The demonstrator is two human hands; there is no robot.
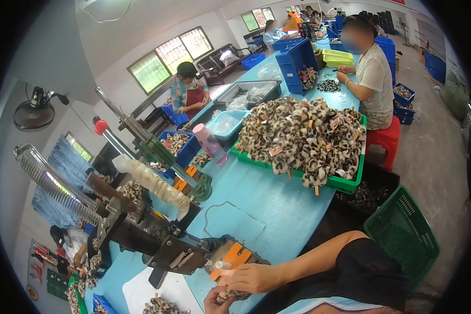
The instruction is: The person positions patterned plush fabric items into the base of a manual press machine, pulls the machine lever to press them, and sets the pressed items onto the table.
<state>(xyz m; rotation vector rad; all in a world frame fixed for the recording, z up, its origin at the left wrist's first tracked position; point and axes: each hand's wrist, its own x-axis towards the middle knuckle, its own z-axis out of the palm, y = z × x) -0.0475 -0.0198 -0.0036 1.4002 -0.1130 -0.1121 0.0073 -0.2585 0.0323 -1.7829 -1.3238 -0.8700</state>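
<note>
My left hand is closed round the edge of a small spotted plush piece at the bottom of the view. My right hand lies over the same piece from above, fingers bent and pressed against it; part of the piece is hidden under them. Just beyond my fingers are a white cylindrical part and an orange plate at the base of a hand press. A phone rests on a white sheet left of my hands, near more spotted plush pieces.
A green tray heaped with plush pieces stands across the blue table. Near it is a pink bottle. A second press stands beyond mine. Co-workers sit around the table. A green basket stands right.
</note>
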